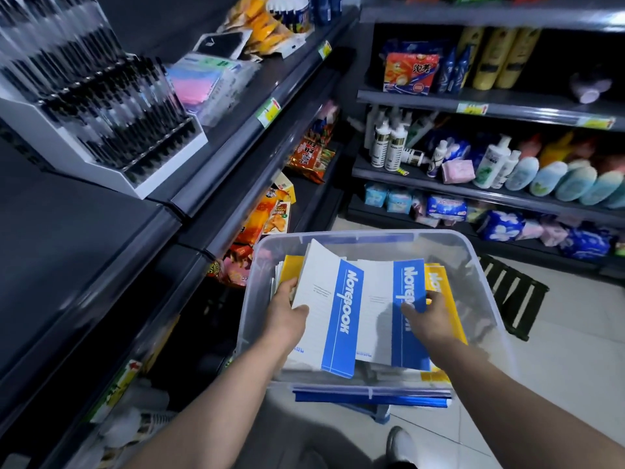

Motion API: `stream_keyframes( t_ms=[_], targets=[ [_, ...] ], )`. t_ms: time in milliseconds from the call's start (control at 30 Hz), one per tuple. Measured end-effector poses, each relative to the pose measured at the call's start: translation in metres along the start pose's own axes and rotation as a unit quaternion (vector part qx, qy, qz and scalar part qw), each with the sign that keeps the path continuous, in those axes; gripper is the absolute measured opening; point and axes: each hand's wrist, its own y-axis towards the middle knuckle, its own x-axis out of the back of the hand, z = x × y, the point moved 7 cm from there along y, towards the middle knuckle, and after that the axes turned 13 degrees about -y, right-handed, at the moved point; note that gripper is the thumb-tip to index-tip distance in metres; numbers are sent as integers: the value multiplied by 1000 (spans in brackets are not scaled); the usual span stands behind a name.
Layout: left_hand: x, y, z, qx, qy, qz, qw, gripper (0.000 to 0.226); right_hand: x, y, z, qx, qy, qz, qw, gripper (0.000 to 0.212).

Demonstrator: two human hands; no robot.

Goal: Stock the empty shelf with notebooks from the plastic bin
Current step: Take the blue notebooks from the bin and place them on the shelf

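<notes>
Over the plastic bin (480,252), near its left wall, my left hand (287,313) is closed on the left edge of a white and blue notebook (324,309), thumb on the cover, and the book tilts up out of the stack. My right hand (429,316) grips a second blue notebook (389,313) toward the bin's right wall, fingers curled around its edge. I judge this is the picking step. Next I must lift both books clear of the rim and carry them left to the empty shelf (67,252), which is well apart.
</notes>
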Motion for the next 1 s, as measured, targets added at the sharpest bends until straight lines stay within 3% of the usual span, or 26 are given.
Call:
stream_keyframes(
  t_ms=[67,167,400,533,667,833,1000],
  targets=[
    [2,1,-2,-5,12,6,1000,51,-8,-14,10,32,45,25,998,59],
    [4,0,-3,-6,17,18,1000,48,-7,-32,14,79,8,11,997,72],
    [25,-7,-10,-32,-21,4,999,51,47,-63,36,196,-82,-107,971,58],
    [43,-28,-25,-53,-86,-18,995,54,68,-80,56,229,-49,-104,967,58],
    [74,-61,-40,-82,-128,-97,984,51,73,-103,89,320,-15,-82,944,59],
    [130,-128,-46,-157,-141,-216,953,47,42,-145,133,413,-20,7,910,61],
    [200,-207,-20,-136,-175,-352,909,45,-14,-200,160,471,-10,116,874,62]
  ],
)
